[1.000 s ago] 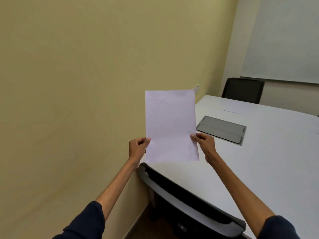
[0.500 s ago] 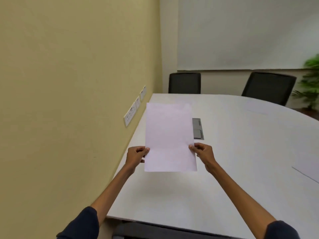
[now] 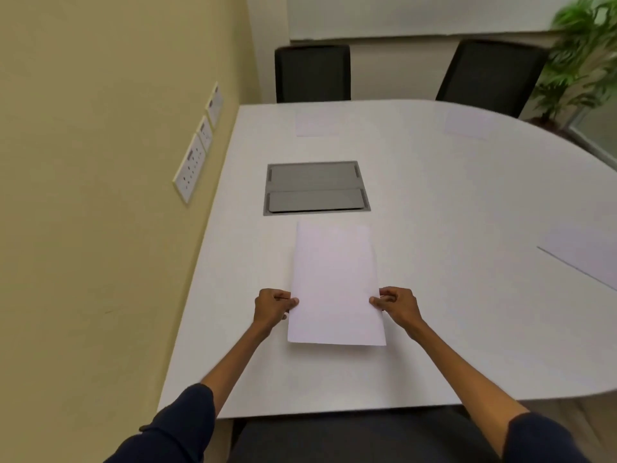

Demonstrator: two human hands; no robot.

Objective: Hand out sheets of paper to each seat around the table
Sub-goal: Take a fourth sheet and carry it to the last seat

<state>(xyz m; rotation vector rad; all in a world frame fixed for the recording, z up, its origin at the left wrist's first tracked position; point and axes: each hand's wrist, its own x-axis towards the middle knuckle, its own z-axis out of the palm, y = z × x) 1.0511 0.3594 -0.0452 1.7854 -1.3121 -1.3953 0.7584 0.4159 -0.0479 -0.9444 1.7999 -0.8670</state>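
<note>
A white sheet of paper lies low over the near part of the white table, in front of the seat at the near edge. My left hand pinches its left edge and my right hand pinches its right edge. Whether the sheet rests flat on the table I cannot tell. Other sheets lie on the table: one at the far left seat, one at the far right seat, one at the right side.
A grey cable hatch is set into the table just beyond the held sheet. Two black chairs stand at the far edge, another chair back below me. Wall sockets line the yellow wall on the left. A plant stands far right.
The view has swung round to face the table squarely and tipped down. Both hands have lowered the sheet from upright in the air to low over the near tabletop.
</note>
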